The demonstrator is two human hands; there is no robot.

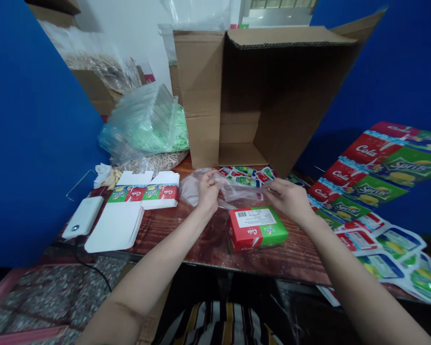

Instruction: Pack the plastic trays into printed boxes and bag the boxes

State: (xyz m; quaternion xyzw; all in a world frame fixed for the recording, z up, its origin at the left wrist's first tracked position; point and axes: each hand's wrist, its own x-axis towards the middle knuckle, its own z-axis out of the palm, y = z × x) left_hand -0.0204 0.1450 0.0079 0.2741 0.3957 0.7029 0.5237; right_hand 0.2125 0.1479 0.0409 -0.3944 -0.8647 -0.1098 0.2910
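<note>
My left hand (207,192) and my right hand (288,198) are both pinched shut on a thin clear plastic bag (233,190), held stretched between them just above the wooden table (187,239). A folded red and green Cola/Sprite box (256,228) with a white label lies on the table right under the bag, nearest my right hand.
A large open cardboard carton (266,91) stands on its side behind my hands. Flat printed box blanks (366,191) pile up at the right, and more blanks (136,201) lie at the left beside a white power bank (83,216). Bags of green and straw filler (147,124) sit back left.
</note>
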